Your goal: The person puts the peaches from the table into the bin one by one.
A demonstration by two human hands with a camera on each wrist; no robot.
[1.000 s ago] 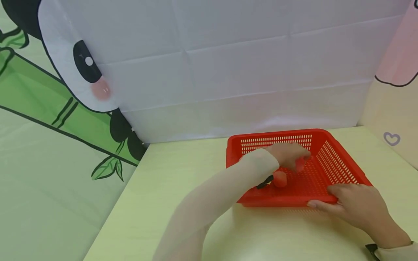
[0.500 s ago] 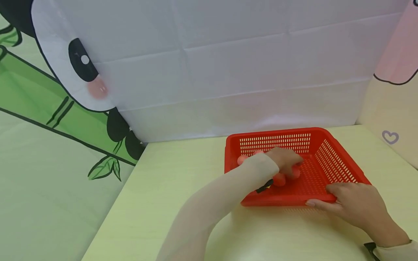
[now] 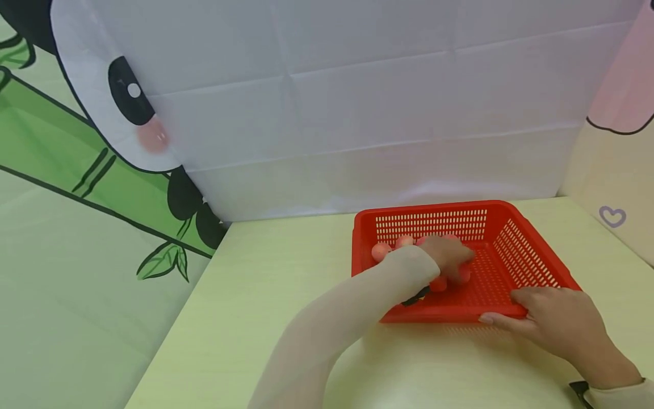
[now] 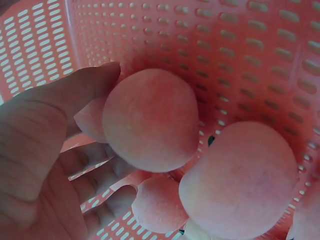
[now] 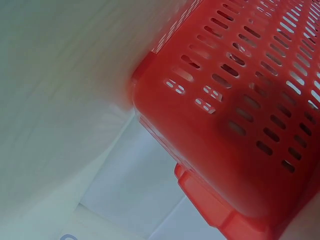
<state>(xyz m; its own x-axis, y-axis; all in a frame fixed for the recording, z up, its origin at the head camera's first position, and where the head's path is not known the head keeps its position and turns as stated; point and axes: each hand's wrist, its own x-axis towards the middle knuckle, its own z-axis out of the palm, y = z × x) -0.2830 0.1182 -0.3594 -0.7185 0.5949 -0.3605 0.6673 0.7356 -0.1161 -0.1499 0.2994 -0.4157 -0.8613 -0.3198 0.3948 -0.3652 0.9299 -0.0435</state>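
Observation:
A red plastic basket (image 3: 498, 312) with slotted sides stands on the table. Inside its left part lie several pinkish peaches (image 3: 381, 251). My left hand (image 3: 447, 254) reaches down among them, its thumb and fingers around a peach (image 3: 464, 272); the hand hides part of it. Up close in the left wrist view, the left hand (image 4: 55, 165) has its thumb above and fingers below, with large peaches (image 4: 237, 180) lying just beyond. My right hand (image 3: 562, 324) grips the basket's near right corner, fingers over the rim. The right wrist view shows mainly the basket's outer wall (image 5: 200, 135).
The pale yellow table (image 3: 245, 318) extends left and in front of the basket. Behind it hangs a whitish cloth wall (image 3: 357, 113) printed with a cartoon panda. A cream side panel (image 3: 613, 187) with a heart rises at the right.
My left hand has shifted left and lower in the basket with the peach, which now lies beside the others. The right hand keeps its grip on the corner.

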